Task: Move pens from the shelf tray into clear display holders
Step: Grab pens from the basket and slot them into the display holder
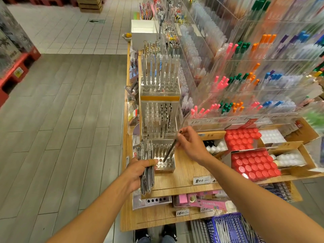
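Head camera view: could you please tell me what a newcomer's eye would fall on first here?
First, the two hands at the centre: the left hand grips a bundle of pens, while the right hand lowers a single pen into the clear holder on the wooden shelf. Next, the red-capped bottles in trays at the right, and the bright pen racks above them.

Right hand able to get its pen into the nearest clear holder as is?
Probably yes. The right hand pinches a pen whose tip already sits over an open hole in the nearest clear holder; nothing blocks it.
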